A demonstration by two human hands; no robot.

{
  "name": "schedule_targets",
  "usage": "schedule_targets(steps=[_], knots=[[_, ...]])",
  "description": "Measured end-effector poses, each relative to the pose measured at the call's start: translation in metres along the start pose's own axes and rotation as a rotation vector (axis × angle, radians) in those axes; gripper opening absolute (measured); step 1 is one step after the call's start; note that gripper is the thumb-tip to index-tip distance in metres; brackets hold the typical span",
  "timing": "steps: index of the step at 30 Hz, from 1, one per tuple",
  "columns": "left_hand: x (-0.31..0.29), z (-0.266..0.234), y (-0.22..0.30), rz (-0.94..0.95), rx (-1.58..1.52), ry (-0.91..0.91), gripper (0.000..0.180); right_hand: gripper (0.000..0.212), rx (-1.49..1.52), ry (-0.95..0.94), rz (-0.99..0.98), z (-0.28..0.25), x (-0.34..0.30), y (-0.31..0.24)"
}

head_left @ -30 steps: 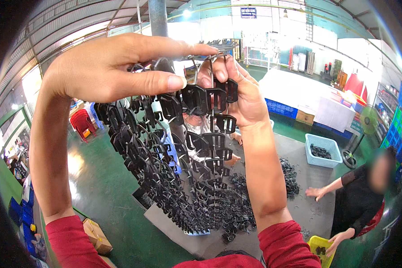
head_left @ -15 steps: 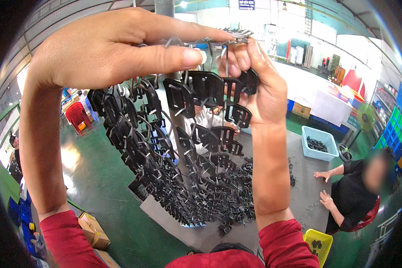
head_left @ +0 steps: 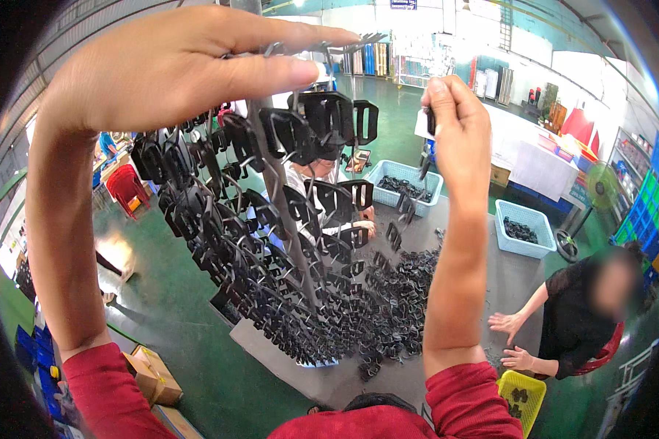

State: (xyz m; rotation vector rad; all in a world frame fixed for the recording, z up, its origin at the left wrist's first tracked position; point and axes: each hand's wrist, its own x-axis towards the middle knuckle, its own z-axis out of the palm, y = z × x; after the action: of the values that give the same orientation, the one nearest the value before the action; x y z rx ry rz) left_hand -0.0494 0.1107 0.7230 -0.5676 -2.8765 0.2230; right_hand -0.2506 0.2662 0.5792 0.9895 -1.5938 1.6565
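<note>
A tall metal rack (head_left: 269,152) hung with rows of black plastic buckles (head_left: 326,118) fills the middle of the view. At its top, my left hand (head_left: 161,77) has thumb and fingers on either side of the wire hooks, gripping the rack. My right hand (head_left: 461,135) is raised to the right, apart from the rack, its fingers closed on a black buckle (head_left: 430,121) that shows only in part. Below it a few loose black pieces (head_left: 405,211) appear in mid-air over the table. A heap of black buckles (head_left: 403,296) lies beneath on the grey table (head_left: 458,238).
Two light-blue baskets (head_left: 526,249) with black pieces stand at the far side. A co-worker in black (head_left: 582,314) sits at the right by a yellow basket (head_left: 523,402); another person in white (head_left: 307,183) is behind the rack. Cardboard boxes (head_left: 154,374) lie at lower left.
My right hand has come away from the rack's top hooks, moving right and slightly down with a buckle. Loose pieces now show below it. My left hand has shifted slightly left and up.
</note>
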Motion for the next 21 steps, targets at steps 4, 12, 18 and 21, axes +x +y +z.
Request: schedule_targets(steps=[4, 12, 18, 21], knots=[[0.000, -0.004, 0.004, 0.019, 0.138, 0.037, 0.053, 0.031, -0.616, -0.251, 0.171, -0.021, 0.019, 0.023], [-0.005, -0.014, 0.000, 0.067, -0.072, -0.090, 0.083, 0.042, 0.805, -0.587, 0.073, 0.007, -0.003, -0.014], [-0.015, -0.008, -0.007, 0.068, -0.208, -0.060, 0.085, 0.036, 1.408, -0.780, 0.216, 0.040, -0.007, -0.032], [-0.021, -0.004, -0.006, 0.071, -0.246, -0.031, 0.080, 0.031, 1.689, -0.816, 0.202, 0.053, -0.012, -0.035]])
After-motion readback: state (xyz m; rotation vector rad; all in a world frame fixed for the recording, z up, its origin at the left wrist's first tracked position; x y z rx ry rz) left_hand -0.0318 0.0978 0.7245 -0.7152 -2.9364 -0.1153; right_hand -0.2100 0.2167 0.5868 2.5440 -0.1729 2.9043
